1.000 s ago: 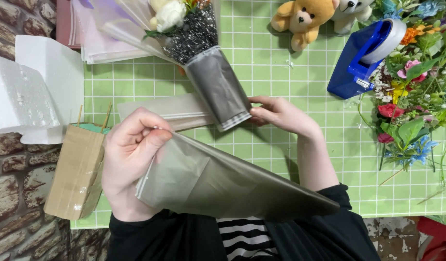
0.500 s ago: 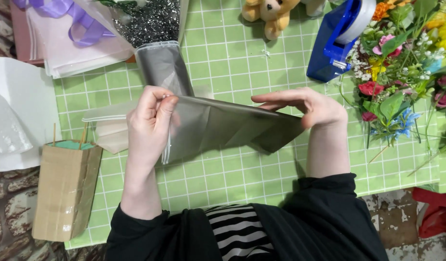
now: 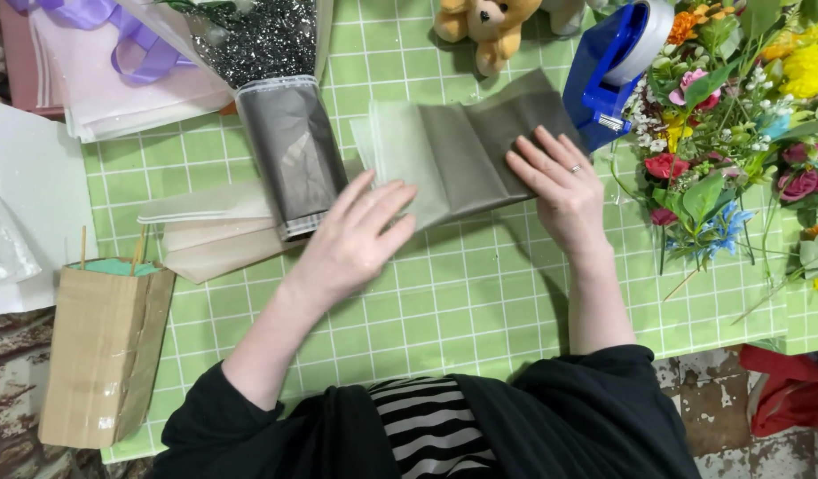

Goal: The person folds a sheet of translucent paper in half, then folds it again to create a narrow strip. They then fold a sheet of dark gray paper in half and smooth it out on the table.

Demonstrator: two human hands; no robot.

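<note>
A folded sheet of translucent grey wrapping paper (image 3: 467,146) lies flat on the green gridded cutting mat (image 3: 444,293). My left hand (image 3: 356,235) rests palm down with its fingertips on the sheet's near left edge. My right hand (image 3: 555,177), a ring on one finger, presses flat on the sheet's right part. Left of the sheet lies a bouquet with a grey wrapped stem (image 3: 289,155) and a sparkly dark top (image 3: 258,35). Neither hand grips anything.
A blue tape dispenser (image 3: 609,62) and a bunch of colourful flowers (image 3: 737,115) sit at the right. A teddy bear (image 3: 484,27) lies at the top. Cream paper sheets (image 3: 205,235), a brown cardboard-wrapped block (image 3: 103,350), white foam (image 3: 27,204) and pink paper with purple ribbon (image 3: 116,62) are at the left.
The grey sheet, held up in both hands before, has been folded and laid down on the mat. Both hands have let go and now press on it flat.
</note>
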